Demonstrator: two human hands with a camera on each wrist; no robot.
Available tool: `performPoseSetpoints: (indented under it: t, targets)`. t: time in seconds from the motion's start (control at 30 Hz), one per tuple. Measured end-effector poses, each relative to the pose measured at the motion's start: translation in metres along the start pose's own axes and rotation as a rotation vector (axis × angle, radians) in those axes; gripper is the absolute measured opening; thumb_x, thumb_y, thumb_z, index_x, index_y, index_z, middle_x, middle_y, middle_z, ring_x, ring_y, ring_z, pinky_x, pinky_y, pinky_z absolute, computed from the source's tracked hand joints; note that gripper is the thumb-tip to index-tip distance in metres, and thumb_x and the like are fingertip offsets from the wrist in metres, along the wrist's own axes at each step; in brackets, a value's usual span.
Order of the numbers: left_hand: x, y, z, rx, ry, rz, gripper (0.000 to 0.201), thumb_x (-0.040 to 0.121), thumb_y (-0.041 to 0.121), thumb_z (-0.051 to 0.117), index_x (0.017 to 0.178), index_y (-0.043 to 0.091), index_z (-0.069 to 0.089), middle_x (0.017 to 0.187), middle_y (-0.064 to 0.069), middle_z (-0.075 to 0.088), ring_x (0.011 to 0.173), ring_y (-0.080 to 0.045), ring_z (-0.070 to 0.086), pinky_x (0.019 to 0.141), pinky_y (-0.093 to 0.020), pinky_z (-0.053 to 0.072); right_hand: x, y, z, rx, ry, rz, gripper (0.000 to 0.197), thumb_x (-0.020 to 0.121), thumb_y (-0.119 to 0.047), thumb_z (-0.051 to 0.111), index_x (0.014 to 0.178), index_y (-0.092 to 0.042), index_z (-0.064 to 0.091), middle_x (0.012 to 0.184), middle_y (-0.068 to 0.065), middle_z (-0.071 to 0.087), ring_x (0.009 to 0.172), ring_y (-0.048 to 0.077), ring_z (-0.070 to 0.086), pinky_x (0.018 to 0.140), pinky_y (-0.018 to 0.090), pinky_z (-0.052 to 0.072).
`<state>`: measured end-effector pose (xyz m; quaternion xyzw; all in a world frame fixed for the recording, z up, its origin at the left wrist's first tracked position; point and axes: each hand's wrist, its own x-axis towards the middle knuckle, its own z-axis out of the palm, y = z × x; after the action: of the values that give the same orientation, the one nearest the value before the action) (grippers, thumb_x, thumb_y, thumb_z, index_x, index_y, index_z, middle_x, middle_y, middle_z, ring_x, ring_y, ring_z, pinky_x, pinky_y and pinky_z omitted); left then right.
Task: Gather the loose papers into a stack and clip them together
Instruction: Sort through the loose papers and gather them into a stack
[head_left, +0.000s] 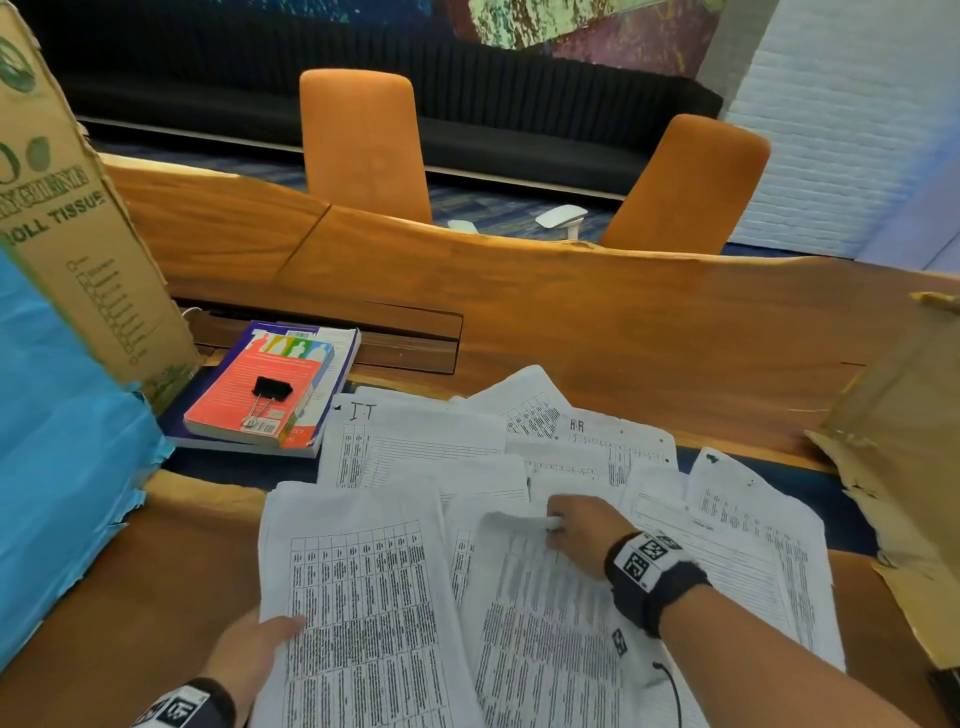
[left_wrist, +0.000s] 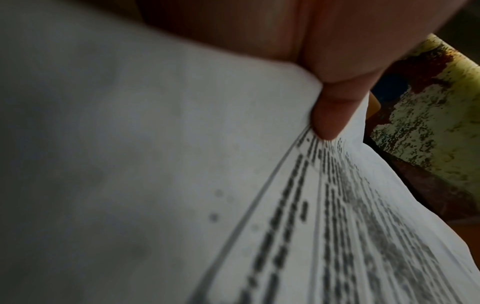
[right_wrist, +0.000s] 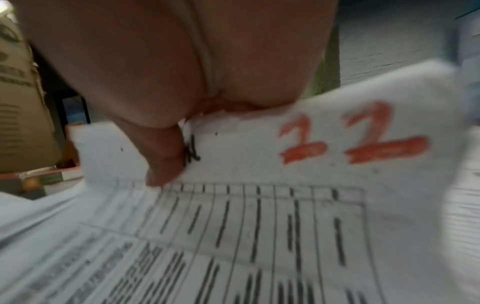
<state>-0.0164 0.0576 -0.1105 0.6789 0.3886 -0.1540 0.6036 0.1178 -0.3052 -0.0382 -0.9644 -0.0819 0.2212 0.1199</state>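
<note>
Several printed sheets (head_left: 415, 452) lie fanned over the wooden table (head_left: 597, 332). My left hand (head_left: 260, 639) pinches the left edge of a table-printed sheet (head_left: 358, 613), thumb on top; the left wrist view shows the thumb (left_wrist: 330, 115) pressing that paper (left_wrist: 337, 226). My right hand (head_left: 576, 525) grips the curled top edge of another sheet (head_left: 540, 623). In the right wrist view its thumb (right_wrist: 166, 156) lies on this sheet (right_wrist: 259, 226), marked with red digits. A black binder clip (head_left: 270, 395) rests on the red book (head_left: 260, 389).
The red book lies on a purple book (head_left: 332, 384) at the left. A tall tissue carton (head_left: 67, 208) and blue sheeting (head_left: 57, 441) stand at the left, torn cardboard (head_left: 893, 447) at the right. Two orange chairs (head_left: 363, 140) stand beyond the table.
</note>
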Motion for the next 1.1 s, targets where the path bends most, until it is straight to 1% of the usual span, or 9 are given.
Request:
performPoseSetpoints:
  t: [0.1, 0.23, 0.43, 0.57, 0.73, 0.83, 0.9, 0.97, 1.1]
  targets:
    - [-0.004, 0.002, 0.001, -0.009, -0.002, 0.025, 0.015, 0.092, 0.003, 0.059, 0.106, 0.008, 0.063, 0.089, -0.012, 0.067, 0.086, -0.031, 0.064, 0.074, -0.037, 0.046, 0.018, -0.022, -0.002, 0.027, 0.052, -0.014, 0.012, 0.092, -0.029, 0.060, 0.100, -0.020, 0.057, 0.102, 0.001, 0.059, 0.089, 0.021, 0.061, 0.083, 0.038, 0.055]
    - [-0.003, 0.002, 0.000, -0.002, -0.003, 0.023, 0.015, 0.092, 0.005, 0.060, 0.106, 0.006, 0.064, 0.098, -0.017, 0.068, 0.090, -0.034, 0.065, 0.077, -0.038, 0.046, 0.034, -0.038, 0.027, -0.153, -0.053, 0.023, 0.057, 0.082, -0.044, 0.069, 0.129, -0.025, 0.044, 0.120, 0.000, 0.054, 0.108, 0.026, 0.055, 0.097, 0.044, 0.046]
    - [0.007, -0.005, -0.002, 0.002, 0.006, 0.027, 0.016, 0.091, 0.008, 0.062, 0.107, 0.008, 0.064, 0.102, -0.018, 0.069, 0.093, -0.035, 0.065, 0.080, -0.039, 0.046, 0.026, -0.038, 0.017, -0.046, -0.078, -0.004, 0.007, 0.090, -0.017, 0.057, 0.096, -0.015, 0.058, 0.097, 0.002, 0.060, 0.097, 0.024, 0.063, 0.081, 0.033, 0.052]
    - [0.017, -0.009, -0.005, -0.015, 0.004, -0.006, 0.021, 0.085, 0.010, 0.068, 0.106, 0.004, 0.069, 0.100, -0.019, 0.072, 0.095, -0.039, 0.067, 0.096, -0.051, 0.048, -0.010, -0.002, -0.025, 0.272, -0.119, 0.047, 0.006, 0.086, -0.020, 0.067, 0.091, -0.020, 0.066, 0.094, -0.001, 0.070, 0.086, 0.017, 0.068, 0.070, 0.030, 0.054]
    - [0.021, -0.009, -0.004, -0.021, 0.042, -0.025, 0.006, 0.083, 0.005, 0.069, 0.085, 0.011, 0.070, 0.094, -0.017, 0.073, 0.094, -0.039, 0.068, 0.100, -0.054, 0.045, -0.062, 0.073, -0.087, 0.366, -0.103, 0.129, 0.014, 0.088, -0.024, 0.070, 0.101, -0.028, 0.072, 0.096, -0.005, 0.076, 0.090, 0.014, 0.070, 0.077, 0.031, 0.052]
    - [0.023, -0.011, -0.003, -0.029, 0.048, -0.042, 0.013, 0.082, 0.008, 0.071, 0.094, 0.008, 0.071, 0.097, -0.019, 0.073, 0.094, -0.040, 0.068, 0.099, -0.056, 0.045, -0.066, 0.127, -0.103, 0.237, -0.155, 0.273, 0.016, 0.072, -0.033, 0.077, 0.088, -0.035, 0.074, 0.089, -0.009, 0.076, 0.088, 0.015, 0.070, 0.086, 0.038, 0.054]
    - [0.031, -0.017, -0.005, -0.033, 0.072, -0.053, 0.015, 0.082, 0.011, 0.071, 0.097, 0.007, 0.071, 0.097, -0.019, 0.073, 0.093, -0.041, 0.068, 0.098, -0.059, 0.046, -0.055, 0.151, -0.097, 0.034, -0.244, 0.341, 0.014, 0.069, -0.026, 0.074, 0.083, -0.030, 0.073, 0.087, -0.005, 0.075, 0.082, 0.017, 0.068, 0.077, 0.032, 0.055]
    - [0.041, -0.024, -0.006, -0.026, 0.086, -0.064, 0.021, 0.080, 0.012, 0.072, 0.099, 0.004, 0.071, 0.095, -0.021, 0.073, 0.090, -0.043, 0.069, 0.095, -0.061, 0.047, -0.041, 0.164, -0.083, -0.112, -0.220, 0.389, 0.022, 0.074, -0.020, 0.071, 0.095, -0.024, 0.072, 0.100, -0.001, 0.071, 0.085, 0.016, 0.063, 0.070, 0.026, 0.049]
    - [0.049, -0.030, -0.006, -0.047, 0.091, -0.072, 0.023, 0.080, 0.012, 0.072, 0.102, 0.004, 0.069, 0.098, -0.021, 0.073, 0.092, -0.043, 0.069, 0.096, -0.062, 0.046, -0.022, 0.172, -0.046, -0.095, -0.030, 0.403, 0.070, 0.072, -0.033, 0.080, 0.134, -0.025, 0.049, 0.136, 0.001, 0.054, 0.119, 0.023, 0.055, 0.099, 0.035, 0.046]
